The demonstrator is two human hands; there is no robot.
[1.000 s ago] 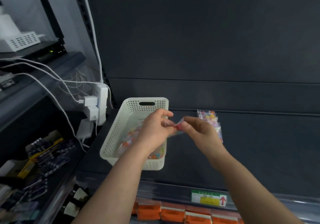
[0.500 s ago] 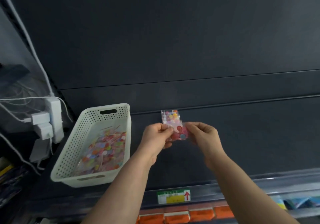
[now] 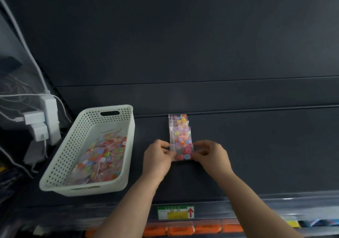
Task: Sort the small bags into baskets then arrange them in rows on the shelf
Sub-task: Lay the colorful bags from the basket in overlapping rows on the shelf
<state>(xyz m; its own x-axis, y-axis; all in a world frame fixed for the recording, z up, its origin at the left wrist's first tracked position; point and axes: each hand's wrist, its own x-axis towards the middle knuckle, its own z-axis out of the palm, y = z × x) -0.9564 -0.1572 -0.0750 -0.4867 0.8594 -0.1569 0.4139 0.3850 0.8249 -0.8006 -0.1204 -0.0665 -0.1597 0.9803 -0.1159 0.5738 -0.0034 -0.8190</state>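
Head view, left hand: the left hand (image 3: 158, 157) pinches the left edge of a small bag (image 3: 184, 150), with fingers and thumb curled onto the plastic.
Head view, right hand: the right hand (image 3: 211, 156) pinches the same bag's right edge, with its fingers bent in the same way.
Small bag: clear and filled with coloured buttons. It is held low over the dark shelf (image 3: 256, 155); I cannot tell whether it touches the shelf.
Row of bags (image 3: 178, 124): similar bags overlap in a line running back to the rear wall, and the held bag sits at the near end.
Basket (image 3: 128, 146): white and perforated. It stands on the shelf left of the hands, apart from the row.
Basket contents: a loose heap of button bags (image 3: 102, 158).
Shelf edge: a green and yellow price label (image 3: 175, 212) with a red arrow, and orange packs (image 3: 183, 230) below it.
Far left: a white power strip (image 3: 50, 116) with plugs and cables.
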